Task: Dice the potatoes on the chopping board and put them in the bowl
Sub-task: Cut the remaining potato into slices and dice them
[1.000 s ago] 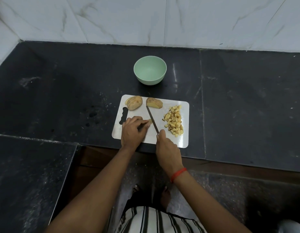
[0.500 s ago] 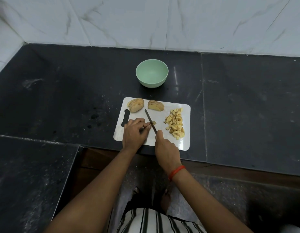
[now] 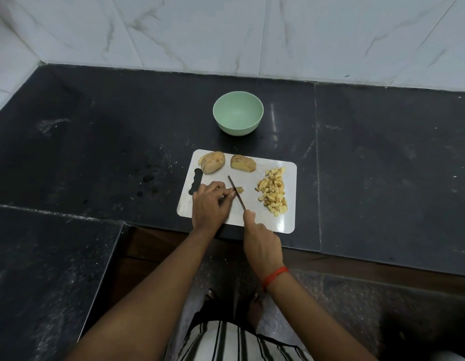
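Black surface (image 3: 96, 142) met a marble wall (image 3: 226, 29) at twelve o'clock; left grip (image 3: 210, 204) pinched potato (image 3: 239, 189); right grip (image 3: 262, 243) held knife (image 3: 241, 201).

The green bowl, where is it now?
In the head view, the green bowl stands on the black counter, just beyond the chopping board, near the centre.

You face a black stone countertop (image 3: 96, 126), dusty and faintly glossy. Behind it rises a white marble-veined tiled wall (image 3: 200, 29); below its front edge lies a speckled grey floor (image 3: 330, 295).
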The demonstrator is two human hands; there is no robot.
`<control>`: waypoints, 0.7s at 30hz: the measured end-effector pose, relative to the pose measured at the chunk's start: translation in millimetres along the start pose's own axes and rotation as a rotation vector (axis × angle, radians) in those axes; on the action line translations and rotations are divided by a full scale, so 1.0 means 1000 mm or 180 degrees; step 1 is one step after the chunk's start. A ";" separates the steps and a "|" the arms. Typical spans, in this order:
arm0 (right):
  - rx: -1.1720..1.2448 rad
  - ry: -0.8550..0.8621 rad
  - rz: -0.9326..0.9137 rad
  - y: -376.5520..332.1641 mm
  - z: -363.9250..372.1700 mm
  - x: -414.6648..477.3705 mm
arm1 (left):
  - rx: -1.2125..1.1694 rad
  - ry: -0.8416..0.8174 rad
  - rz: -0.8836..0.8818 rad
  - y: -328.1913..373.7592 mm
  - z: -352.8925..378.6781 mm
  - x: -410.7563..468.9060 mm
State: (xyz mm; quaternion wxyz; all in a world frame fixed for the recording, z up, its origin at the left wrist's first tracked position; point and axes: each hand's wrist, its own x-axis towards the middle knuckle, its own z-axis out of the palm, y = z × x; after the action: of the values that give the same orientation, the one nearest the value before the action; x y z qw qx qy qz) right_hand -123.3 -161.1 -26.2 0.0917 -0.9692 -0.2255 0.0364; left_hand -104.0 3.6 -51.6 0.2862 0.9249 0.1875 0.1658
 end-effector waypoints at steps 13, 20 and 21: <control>0.1071 0.0286 0.0347 0.013 -0.007 -0.043 | -0.0400 -0.0095 -0.0142 -0.003 -0.003 0.000; 0.0939 0.0345 0.0214 -0.001 0.002 0.013 | -0.0355 0.0028 0.0115 -0.009 -0.004 -0.005; 0.0956 0.0275 0.0197 -0.001 0.003 0.015 | -0.0339 0.0021 0.0098 -0.009 -0.003 -0.005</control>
State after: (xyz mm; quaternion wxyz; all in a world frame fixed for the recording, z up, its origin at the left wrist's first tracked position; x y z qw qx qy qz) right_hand -110.6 -152.9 -29.6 0.2440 -0.9518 -0.1834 0.0308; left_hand -111.9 10.0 -55.3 0.3318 0.9106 0.1651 0.1830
